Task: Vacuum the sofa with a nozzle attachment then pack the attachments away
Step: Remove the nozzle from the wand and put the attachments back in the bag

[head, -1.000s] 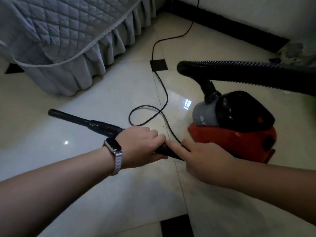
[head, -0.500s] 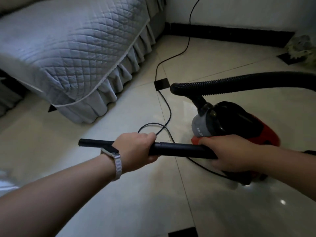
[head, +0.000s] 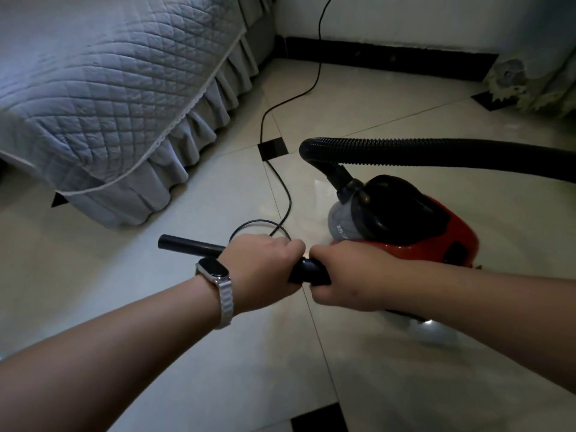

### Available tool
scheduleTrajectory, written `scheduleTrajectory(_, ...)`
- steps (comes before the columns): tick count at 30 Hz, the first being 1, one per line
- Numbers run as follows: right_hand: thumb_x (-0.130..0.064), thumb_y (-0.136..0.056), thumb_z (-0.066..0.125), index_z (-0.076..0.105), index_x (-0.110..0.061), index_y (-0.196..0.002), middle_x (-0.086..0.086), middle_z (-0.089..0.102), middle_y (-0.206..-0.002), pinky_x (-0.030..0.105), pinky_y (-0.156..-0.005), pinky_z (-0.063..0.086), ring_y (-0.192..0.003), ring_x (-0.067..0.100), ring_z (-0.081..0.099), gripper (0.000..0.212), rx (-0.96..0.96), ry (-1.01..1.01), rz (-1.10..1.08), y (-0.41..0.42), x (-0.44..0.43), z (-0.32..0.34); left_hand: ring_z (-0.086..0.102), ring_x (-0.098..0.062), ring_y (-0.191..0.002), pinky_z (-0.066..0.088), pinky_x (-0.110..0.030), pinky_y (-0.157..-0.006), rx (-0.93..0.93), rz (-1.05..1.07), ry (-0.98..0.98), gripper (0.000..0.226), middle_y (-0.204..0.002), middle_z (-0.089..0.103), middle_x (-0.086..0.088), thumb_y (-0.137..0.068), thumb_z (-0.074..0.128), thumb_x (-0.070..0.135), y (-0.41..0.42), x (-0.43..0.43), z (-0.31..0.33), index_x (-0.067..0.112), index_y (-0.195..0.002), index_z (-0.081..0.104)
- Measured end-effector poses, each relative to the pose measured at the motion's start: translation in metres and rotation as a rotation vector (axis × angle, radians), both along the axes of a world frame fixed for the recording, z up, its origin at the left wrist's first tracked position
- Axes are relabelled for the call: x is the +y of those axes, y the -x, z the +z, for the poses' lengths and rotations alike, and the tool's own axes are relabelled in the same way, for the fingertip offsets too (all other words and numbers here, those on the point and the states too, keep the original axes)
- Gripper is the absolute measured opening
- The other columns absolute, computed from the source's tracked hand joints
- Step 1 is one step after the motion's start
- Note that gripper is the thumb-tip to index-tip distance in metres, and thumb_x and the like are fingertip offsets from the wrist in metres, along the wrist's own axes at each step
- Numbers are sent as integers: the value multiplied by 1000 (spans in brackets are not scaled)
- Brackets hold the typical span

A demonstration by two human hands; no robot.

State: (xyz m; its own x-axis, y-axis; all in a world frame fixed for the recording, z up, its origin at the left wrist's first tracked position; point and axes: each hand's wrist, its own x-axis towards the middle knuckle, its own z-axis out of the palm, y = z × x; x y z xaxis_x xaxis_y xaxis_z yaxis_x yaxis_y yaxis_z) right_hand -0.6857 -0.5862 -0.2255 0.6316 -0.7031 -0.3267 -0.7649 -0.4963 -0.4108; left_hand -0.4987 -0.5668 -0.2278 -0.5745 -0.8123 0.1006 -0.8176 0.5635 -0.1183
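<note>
- Leftmost, the sofa (head: 103,88) fills the upper left corner under a quilted grey-blue cover whose pleated skirt hangs down to the pale tiled floor (head: 405,353).
- Next, the black extension tube (head: 190,244) is held level above the floor, well clear of the sofa skirt; its open end points left, and a short bare stretch of it shows again between the two fists (the rest is hidden inside them).
- Then the left hand (head: 261,269), fingers wrapped fully around the tube, knuckles up; a smartwatch (head: 213,268) on a white band sits on that wrist.
- Just behind the hands, a thin black power cord (head: 288,198) loops on the tiles and runs up toward the wall, past a small dark inset tile (head: 272,148).
- Beside the left fist, nearly touching it, the right hand (head: 352,275) is clenched around the tube's thicker right end.
- Behind the right hand stands the canister vacuum cleaner (head: 411,226), red below, black on top, with a grey front collar, resting on the floor.
- From its front collar the ribbed black hose (head: 436,154) rises, bends, and stretches off past the right edge.
- Farthest right, in the upper corner, a pale lace-edged cloth (head: 530,85) hangs down to the floor (what it covers cannot be told).
</note>
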Motion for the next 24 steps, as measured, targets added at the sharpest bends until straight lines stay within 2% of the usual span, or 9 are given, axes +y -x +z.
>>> scheduleTrajectory(2,-47,-84,61,48,-30,-88,-7,58,-81,36,-66,55,-70,14,59,21,-4,-11,-40,1,-3,0,48,-23,-39,21,-20,-42,-19,26,-25,31,-55,53,4,-65,81,34,-3,-4,4,18,-70,54)
scheduleTrajectory(4,-46,-83,62,48,-32,-82,-6,60,-79,33,-63,54,-68,12,59,20,10,-11,-50,3,-4,-1,49,-22,-48,24,-22,-45,-40,50,-22,26,-62,52,6,-78,72,39,-1,-5,5,21,-76,53)
scheduleTrajectory(7,-38,-81,63,42,-33,-72,-4,62,-82,31,-61,52,-68,13,60,23,67,-24,-37,4,-1,-3,46,-18,-64,20,-26,-47,-96,126,-158,20,-75,47,8,-92,52,45,8,1,4,29,-85,42)
scheduleTrajectory(13,-34,-81,62,40,-31,-72,-3,60,-79,35,-64,56,-68,16,60,24,115,-19,-26,7,4,-6,48,-20,-67,25,-27,-51,-115,167,-281,15,-71,46,7,-93,51,39,13,-1,1,28,-86,43)
scheduleTrajectory(15,-35,-83,61,42,-30,-80,-4,59,-81,37,-67,57,-69,17,61,19,127,31,-7,7,5,-6,48,-19,-66,30,-27,-55,-105,189,-333,16,-67,43,7,-91,54,38,13,-1,3,28,-83,44)
scheduleTrajectory(18,-36,-88,58,45,-30,-97,-5,56,-83,35,-68,56,-72,19,59,16,159,111,41,8,6,-6,49,-16,-63,32,-26,-52,-56,240,-483,20,-66,47,7,-87,58,37,11,-3,6,29,-76,44)
scheduleTrajectory(20,-36,-89,58,48,-29,-103,-5,55,-82,35,-68,56,-72,19,59,18,168,112,47,7,6,-7,48,-15,-61,32,-25,-52,-61,245,-508,22,-66,48,7,-86,59,37,12,-3,7,29,-73,44)
scheduleTrajectory(22,-35,-88,59,49,-28,-100,-4,56,-83,37,-70,58,-73,18,60,17,151,90,24,6,7,-8,48,-15,-62,32,-25,-52,-83,214,-479,17,-66,48,7,-87,59,39,14,-4,7,28,-79,48)
scheduleTrajectory(24,-33,-84,61,48,-27,-87,-5,57,-80,34,-67,57,-70,17,60,15,114,34,-25,10,7,-13,52,-19,-66,33,-26,-55,-133,195,-410,14,-69,51,7,-88,58,39,3,-7,10,27,-85,53)
